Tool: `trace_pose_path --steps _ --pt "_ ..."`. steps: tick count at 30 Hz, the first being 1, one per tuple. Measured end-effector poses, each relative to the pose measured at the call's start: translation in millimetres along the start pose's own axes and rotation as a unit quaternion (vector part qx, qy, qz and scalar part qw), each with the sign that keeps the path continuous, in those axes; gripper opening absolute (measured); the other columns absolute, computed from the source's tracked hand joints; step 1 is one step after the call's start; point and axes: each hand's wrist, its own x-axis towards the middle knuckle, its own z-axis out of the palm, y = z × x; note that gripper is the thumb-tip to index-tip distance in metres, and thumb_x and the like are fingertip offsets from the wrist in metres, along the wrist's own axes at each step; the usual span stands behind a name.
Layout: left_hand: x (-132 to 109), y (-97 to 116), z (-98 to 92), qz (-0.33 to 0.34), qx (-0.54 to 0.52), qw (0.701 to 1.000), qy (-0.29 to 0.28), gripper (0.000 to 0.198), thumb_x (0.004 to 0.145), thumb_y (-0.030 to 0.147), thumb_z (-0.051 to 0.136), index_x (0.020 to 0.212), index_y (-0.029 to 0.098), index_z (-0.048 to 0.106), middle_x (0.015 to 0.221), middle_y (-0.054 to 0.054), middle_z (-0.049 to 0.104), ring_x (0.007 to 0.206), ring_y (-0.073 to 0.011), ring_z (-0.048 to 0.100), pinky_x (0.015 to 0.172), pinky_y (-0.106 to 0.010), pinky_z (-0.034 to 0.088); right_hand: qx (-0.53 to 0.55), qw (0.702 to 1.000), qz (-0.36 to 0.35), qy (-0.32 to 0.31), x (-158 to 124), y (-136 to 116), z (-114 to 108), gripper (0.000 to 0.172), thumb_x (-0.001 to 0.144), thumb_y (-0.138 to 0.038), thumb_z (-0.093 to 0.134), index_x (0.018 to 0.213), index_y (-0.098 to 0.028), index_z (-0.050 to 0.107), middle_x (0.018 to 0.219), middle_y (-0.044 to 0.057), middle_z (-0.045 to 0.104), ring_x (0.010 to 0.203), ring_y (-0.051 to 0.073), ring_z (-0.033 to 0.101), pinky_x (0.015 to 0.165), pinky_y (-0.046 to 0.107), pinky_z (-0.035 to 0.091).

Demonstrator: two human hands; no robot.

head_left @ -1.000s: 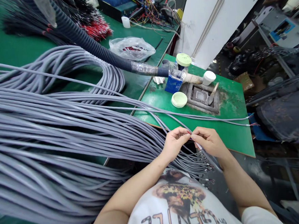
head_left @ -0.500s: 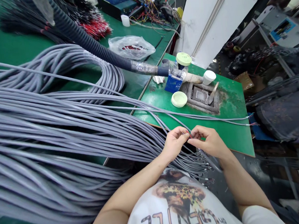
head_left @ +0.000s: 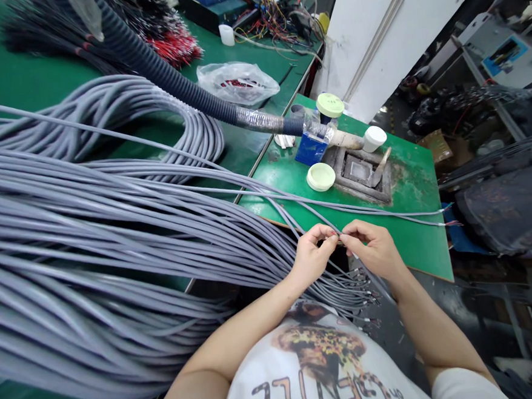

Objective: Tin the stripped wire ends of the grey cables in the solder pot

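Two hands are working close together just over the near edge of a green board [head_left: 422,252]. The left hand [head_left: 311,258] and right hand [head_left: 372,250] are both curled nearly shut, their fingertips [head_left: 327,231] pinching a thin grey cable [head_left: 315,219] from either side at lower center of the frame. That cable is running diagonally from upper left toward lower right, out of a bundle of grey cables [head_left: 90,236] too numerous to count, which is filling the frame's left side. One coil [head_left: 193,138] is lying behind it. Bare cable ends [head_left: 366,296] are fanning out below the hands. Two pale green lids [head_left: 320,177], one white cap [head_left: 374,138] and one blue box [head_left: 310,149] are sitting on the board beyond the hands, with open green surface to the hands' upper right.
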Motion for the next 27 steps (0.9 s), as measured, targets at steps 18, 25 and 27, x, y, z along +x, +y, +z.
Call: trace_pose_path --steps 18,25,27 --pt "1 4 1.4 -0.021 -0.011 1.0 -0.004 0.015 0.073 0.029 0.066 0.071 0.016 0.059 0.069 0.001 0.06 0.066 -0.0108 0.051 0.067 -0.023 0.04 0.075 0.996 0.029 -0.045 4 12 -3 0.011 0.077 -0.028 0.064 0.079 -0.018 0.059 0.068 -0.002 0.057 0.063 0.012 0.052 0.059 0.024 0.043" --pt "1 -2 -3.2 0.02 0.045 0.999 -0.019 0.011 0.078 0.028 0.062 0.075 0.016 0.061 0.071 0.0 0.059 0.067 -0.0114 0.05 0.067 -0.023 0.041 0.017 1.0 -0.002 -0.006 5 7 -3 0.01 0.08 -0.024 0.059 0.071 -0.019 0.057 0.066 -0.002 0.054 0.063 0.012 0.05 0.061 0.024 0.04" --pt "1 -1 -3.1 0.022 0.052 0.998 -0.019 0.01 0.078 0.026 0.062 0.075 0.016 0.06 0.071 0.001 0.058 0.067 -0.0113 0.05 0.068 -0.023 0.041 0.002 1.0 -0.012 0.013 4 6 -2 0.012 0.081 -0.023 0.057 0.07 -0.019 0.057 0.066 -0.002 0.053 0.064 0.012 0.05 0.062 0.024 0.04"
